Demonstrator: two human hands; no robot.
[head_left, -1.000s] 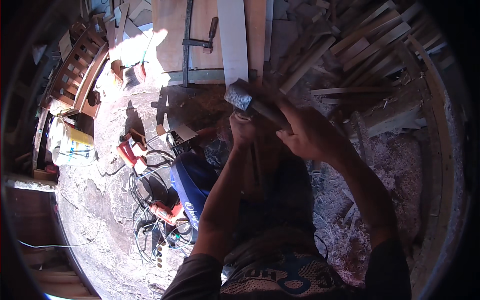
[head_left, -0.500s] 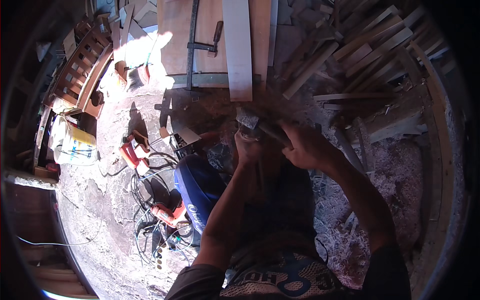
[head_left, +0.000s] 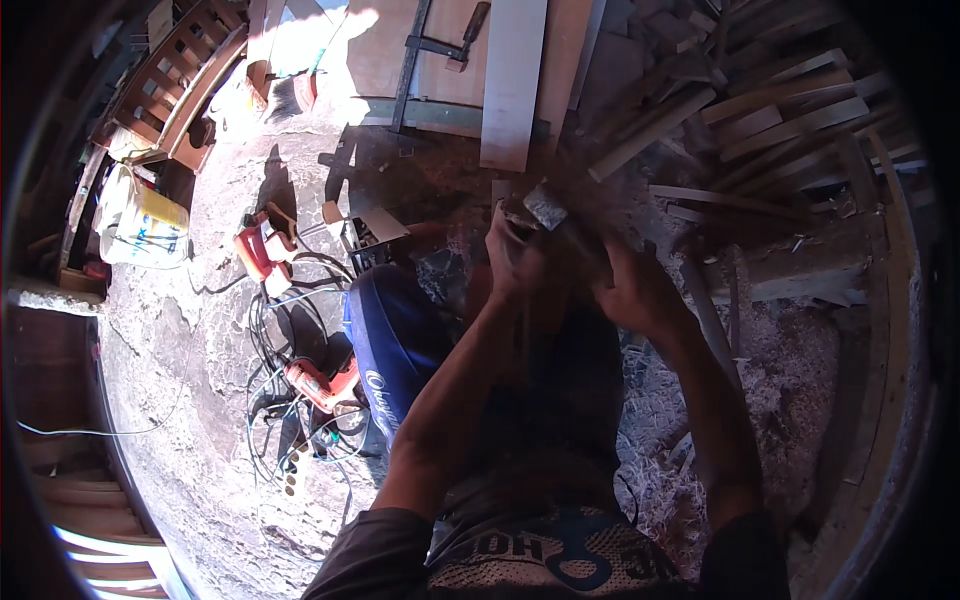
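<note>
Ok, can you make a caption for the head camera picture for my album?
Right hand grips a hammer close to the left hand; a red drill lies on the sunlit floor.

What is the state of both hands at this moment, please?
Left hand: partly curled; whether it holds anything cannot be told.
Right hand: closed, holding a hammer.

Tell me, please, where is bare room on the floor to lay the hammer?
The widest bare patch is the sunlit floor between the white-and-yellow bucket and the red power drill; a thin cable crosses its left side. It is crowded around the drill, where dark cables tangle, and right of the right hand, among wood strips and shavings.
</note>
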